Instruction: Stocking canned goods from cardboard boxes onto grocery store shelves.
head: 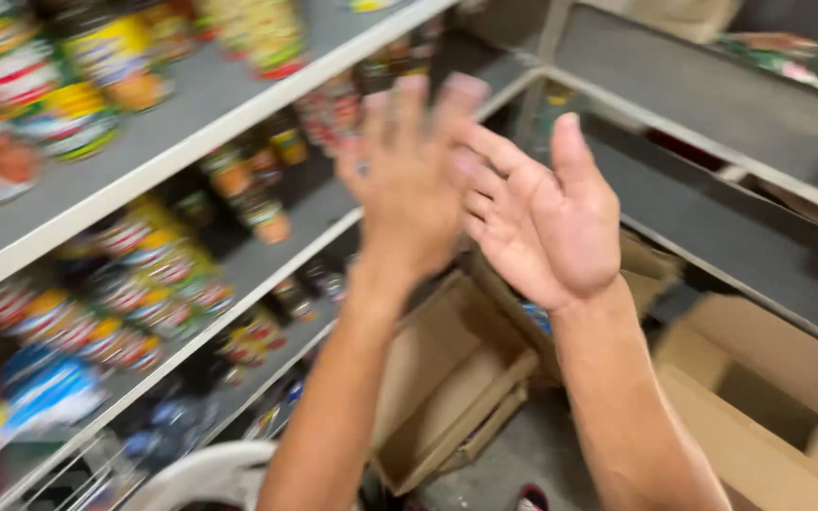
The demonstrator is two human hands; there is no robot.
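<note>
My left hand [412, 180] is raised in front of me with its back toward the camera, fingers spread and blurred by motion. My right hand [546, 213] is beside it, palm facing left, fingers apart, nearly touching the left hand. Neither hand holds anything. Both are lifted in the air before grey shelves [182, 142] stocked with cans and jars [97, 57].
Grey shelving on the left holds rows of colourful cans and jars [144, 274]. An open cardboard box [447, 388] lies on the floor below my hands, with more flattened cardboard [759, 397] at right. Bare grey shelves [712, 95] stand at the upper right. A white rounded object [205, 473] is at the bottom.
</note>
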